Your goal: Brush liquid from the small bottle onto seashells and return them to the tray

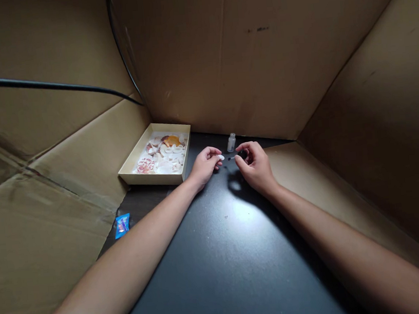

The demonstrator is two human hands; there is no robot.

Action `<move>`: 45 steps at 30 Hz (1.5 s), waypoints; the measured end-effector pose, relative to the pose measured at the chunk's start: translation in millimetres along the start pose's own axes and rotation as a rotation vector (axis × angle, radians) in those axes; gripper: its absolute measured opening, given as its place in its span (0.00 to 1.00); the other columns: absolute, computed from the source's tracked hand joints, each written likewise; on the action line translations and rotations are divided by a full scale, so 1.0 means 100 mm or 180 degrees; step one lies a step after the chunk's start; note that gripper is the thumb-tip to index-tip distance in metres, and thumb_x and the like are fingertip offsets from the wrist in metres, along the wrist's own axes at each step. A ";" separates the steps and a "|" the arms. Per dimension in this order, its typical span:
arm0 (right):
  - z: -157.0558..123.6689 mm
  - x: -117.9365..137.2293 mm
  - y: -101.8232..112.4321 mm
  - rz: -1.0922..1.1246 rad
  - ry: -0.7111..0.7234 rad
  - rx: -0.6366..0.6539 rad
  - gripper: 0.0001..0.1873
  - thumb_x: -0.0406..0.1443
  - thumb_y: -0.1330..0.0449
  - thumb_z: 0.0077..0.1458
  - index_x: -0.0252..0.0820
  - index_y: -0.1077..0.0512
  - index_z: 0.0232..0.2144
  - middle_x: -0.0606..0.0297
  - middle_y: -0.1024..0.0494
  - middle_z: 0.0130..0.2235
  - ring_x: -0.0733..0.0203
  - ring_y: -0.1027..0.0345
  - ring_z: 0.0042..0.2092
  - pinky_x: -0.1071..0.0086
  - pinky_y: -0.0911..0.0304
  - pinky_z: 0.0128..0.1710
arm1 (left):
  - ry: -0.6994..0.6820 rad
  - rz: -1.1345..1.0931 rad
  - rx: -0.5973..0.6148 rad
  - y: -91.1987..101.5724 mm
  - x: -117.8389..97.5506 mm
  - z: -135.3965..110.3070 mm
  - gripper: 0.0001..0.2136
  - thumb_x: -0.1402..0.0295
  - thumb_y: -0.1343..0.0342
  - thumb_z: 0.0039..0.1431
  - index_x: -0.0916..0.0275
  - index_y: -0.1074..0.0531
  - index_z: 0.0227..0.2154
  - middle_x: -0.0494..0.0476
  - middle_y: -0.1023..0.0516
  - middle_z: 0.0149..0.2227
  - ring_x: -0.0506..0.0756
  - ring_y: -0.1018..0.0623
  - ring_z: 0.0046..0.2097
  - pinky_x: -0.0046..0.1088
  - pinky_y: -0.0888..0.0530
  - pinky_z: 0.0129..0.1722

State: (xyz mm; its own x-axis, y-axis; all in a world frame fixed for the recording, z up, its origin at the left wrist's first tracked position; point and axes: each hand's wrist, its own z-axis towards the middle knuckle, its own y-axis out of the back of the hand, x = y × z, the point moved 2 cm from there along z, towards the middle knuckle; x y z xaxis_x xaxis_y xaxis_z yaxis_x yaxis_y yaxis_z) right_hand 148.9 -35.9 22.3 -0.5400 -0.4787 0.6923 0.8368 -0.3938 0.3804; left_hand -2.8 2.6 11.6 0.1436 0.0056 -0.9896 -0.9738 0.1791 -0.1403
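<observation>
My left hand (205,166) is closed in a pinch on a small white shell (221,157), held by its edge over the dark table. Facing it, my right hand (254,164) grips the dark cap of a small brush (231,158). The brush's thin stem and dark tip point left toward the shell, with a short gap between them. Just behind my hands a small clear bottle (231,143) stands upright without a cap. To the left of my left hand is a shallow cream box (152,178) holding several shells (172,150), mostly white, some reddish and one orange.
Cardboard walls (200,55) enclose the table (219,263) at the back and both sides. A blue wrapped packet (122,225) lies left of my left forearm. A black cable (60,86) runs along the left wall. A cardboard flap (299,178) lies at the right.
</observation>
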 end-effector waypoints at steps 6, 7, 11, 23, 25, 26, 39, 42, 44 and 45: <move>0.00 0.00 0.00 0.0064 0.0007 0.0051 0.06 0.35 0.42 0.52 0.43 0.32 0.35 0.68 0.35 0.32 0.67 0.43 0.27 0.69 0.42 0.29 | -0.0009 0.0000 0.0005 0.00 -0.01 0.00 0.04 0.79 0.47 0.53 0.65 0.32 0.30 0.49 0.30 0.27 0.45 0.29 0.26 0.20 0.35 0.26; 0.00 0.00 0.00 0.0027 -0.0002 0.0016 0.06 0.35 0.42 0.51 0.43 0.32 0.35 0.68 0.35 0.32 0.67 0.43 0.27 0.69 0.41 0.30 | 0.0000 -0.0001 0.0013 0.00 -0.01 0.00 0.04 0.79 0.47 0.53 0.65 0.32 0.30 0.49 0.30 0.27 0.45 0.29 0.26 0.20 0.35 0.26; 0.00 0.00 -0.01 0.0099 -0.0068 0.0026 0.06 0.36 0.43 0.53 0.43 0.33 0.36 0.67 0.34 0.33 0.67 0.43 0.27 0.69 0.41 0.30 | 0.0001 0.0038 0.0017 -0.01 -0.01 0.00 0.05 0.80 0.49 0.54 0.65 0.32 0.30 0.49 0.30 0.27 0.45 0.29 0.26 0.20 0.35 0.26; -0.01 0.02 0.00 0.0034 -0.0010 0.0071 0.07 0.35 0.42 0.50 0.43 0.33 0.35 0.67 0.34 0.33 0.67 0.43 0.28 0.70 0.42 0.29 | 0.0011 0.0000 0.0046 0.00 -0.01 -0.01 0.04 0.79 0.47 0.53 0.65 0.32 0.30 0.49 0.30 0.27 0.45 0.28 0.27 0.20 0.35 0.26; 0.00 0.02 0.00 0.0066 -0.0067 0.0071 0.07 0.35 0.43 0.51 0.43 0.33 0.35 0.67 0.33 0.33 0.66 0.42 0.28 0.69 0.41 0.30 | 0.0017 0.0006 0.0051 0.00 -0.01 -0.01 0.04 0.79 0.48 0.53 0.65 0.32 0.29 0.49 0.30 0.27 0.45 0.29 0.27 0.20 0.35 0.26; 0.00 0.02 0.00 0.0099 -0.0087 0.0089 0.07 0.36 0.43 0.52 0.43 0.33 0.36 0.67 0.33 0.33 0.66 0.42 0.28 0.70 0.41 0.29 | 0.0012 0.0011 0.0053 0.00 -0.01 -0.01 0.05 0.80 0.49 0.53 0.65 0.32 0.29 0.49 0.30 0.27 0.45 0.29 0.27 0.20 0.35 0.26; 0.00 0.00 0.00 0.0045 -0.0043 0.0013 0.07 0.35 0.42 0.51 0.43 0.32 0.36 0.67 0.33 0.34 0.67 0.43 0.28 0.69 0.41 0.30 | -0.0123 0.0069 0.0084 0.00 0.01 -0.01 0.06 0.79 0.47 0.52 0.64 0.35 0.32 0.47 0.32 0.26 0.44 0.29 0.26 0.19 0.36 0.26; 0.00 -0.01 -0.01 0.0115 -0.0073 0.0078 0.07 0.36 0.42 0.52 0.43 0.32 0.36 0.67 0.33 0.33 0.67 0.43 0.27 0.70 0.41 0.30 | -0.0083 0.0029 0.0078 0.00 0.01 0.00 0.07 0.80 0.48 0.53 0.64 0.35 0.34 0.47 0.32 0.26 0.45 0.29 0.26 0.20 0.35 0.26; 0.00 0.00 0.00 0.0051 -0.0064 0.0067 0.08 0.35 0.42 0.51 0.43 0.32 0.36 0.67 0.33 0.33 0.67 0.43 0.27 0.70 0.41 0.29 | -0.0074 0.0003 0.0093 0.00 0.01 -0.01 0.08 0.81 0.48 0.52 0.64 0.34 0.34 0.47 0.31 0.26 0.45 0.29 0.27 0.20 0.35 0.26; -0.01 0.00 0.00 0.0027 -0.0067 0.0039 0.08 0.35 0.42 0.51 0.43 0.32 0.35 0.67 0.33 0.33 0.67 0.43 0.27 0.70 0.41 0.29 | -0.0072 -0.0002 0.0096 0.00 0.00 -0.01 0.08 0.81 0.48 0.52 0.64 0.33 0.34 0.48 0.31 0.27 0.45 0.28 0.27 0.20 0.35 0.26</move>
State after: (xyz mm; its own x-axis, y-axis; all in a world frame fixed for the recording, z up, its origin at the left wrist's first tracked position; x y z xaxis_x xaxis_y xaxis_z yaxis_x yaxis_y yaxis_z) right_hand 148.5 -36.5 22.3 -0.5310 -0.4652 0.7082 0.8424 -0.3803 0.3818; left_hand -2.4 1.9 11.2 0.1485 0.0275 -0.9885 -0.9680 0.2088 -0.1395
